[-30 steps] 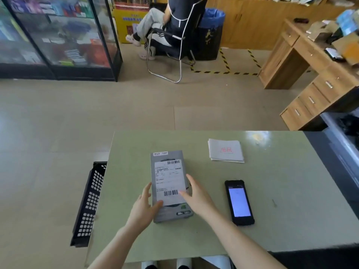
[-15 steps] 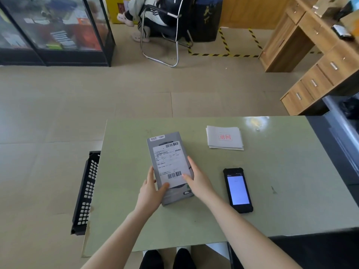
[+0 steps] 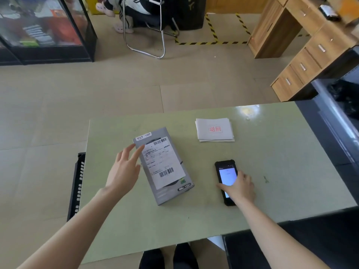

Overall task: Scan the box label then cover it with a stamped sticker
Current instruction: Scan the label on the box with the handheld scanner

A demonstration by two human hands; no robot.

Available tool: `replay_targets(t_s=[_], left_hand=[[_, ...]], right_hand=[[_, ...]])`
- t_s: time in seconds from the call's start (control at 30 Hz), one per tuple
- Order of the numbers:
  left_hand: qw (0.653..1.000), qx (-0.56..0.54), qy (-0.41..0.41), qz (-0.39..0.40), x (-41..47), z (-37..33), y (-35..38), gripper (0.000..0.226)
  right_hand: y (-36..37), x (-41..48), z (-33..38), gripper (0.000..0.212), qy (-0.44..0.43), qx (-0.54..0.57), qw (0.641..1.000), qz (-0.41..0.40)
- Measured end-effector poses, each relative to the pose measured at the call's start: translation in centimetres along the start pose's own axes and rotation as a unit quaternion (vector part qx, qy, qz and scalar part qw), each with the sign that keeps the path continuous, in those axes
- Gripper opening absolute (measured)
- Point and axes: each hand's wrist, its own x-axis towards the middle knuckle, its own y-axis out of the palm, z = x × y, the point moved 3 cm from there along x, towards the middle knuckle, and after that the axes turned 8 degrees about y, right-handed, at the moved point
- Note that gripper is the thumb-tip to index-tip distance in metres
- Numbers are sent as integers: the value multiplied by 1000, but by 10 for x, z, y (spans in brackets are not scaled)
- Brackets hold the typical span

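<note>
A grey box [image 3: 165,183] lies flat on the green table [image 3: 194,226], turned a little askew, with a white barcoded label [image 3: 162,162] on its top face. My left hand [image 3: 124,169] hovers at the box's left edge, fingers spread, holding nothing. To the right lies a black handheld scanner [image 3: 226,171] with a lit screen. My right hand [image 3: 240,188] rests over its lower half, fingers on the device. A small stack of white stickers [image 3: 214,130] stamped in red sits at the table's far side.
A black plastic crate [image 3: 76,187] stands on the floor at the table's left edge. A dark counter [image 3: 334,133] borders the table on the right, with a wooden drawer desk [image 3: 303,55] beyond. A seated person [image 3: 136,14] on a chair and a glass cabinet [image 3: 44,30] are farther back.
Both hands let go of the box. My right hand moved right onto the scanner; my left hand lifted and opened beside the box. The view tilted further down.
</note>
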Motion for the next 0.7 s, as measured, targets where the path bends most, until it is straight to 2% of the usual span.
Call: replay_targets(t_s=[0.1,0.23,0.37,0.5,0.6,0.7], left_hand=[[993,81,75,47,19,2,-11,80],[976,135,135,103,41,6,-18,100],[956,175,162,172,61,7,-18,121],[939,197,197,201,76,0,-19,128],[914,236,244,223,85,-9,-20,133],[873,294,296,252,94,-20,-19,141]], right_hand=[[7,5,-1,101,14,-10,1000,17],[13,9,2,97,37,-4,999,12],[15,9,3,89,74,19,997,5],[15,9,2,85,79,35,996,-1],[13,11,0,88,70,36,997,2],[9,9,-1,89,49,12,999,-1]])
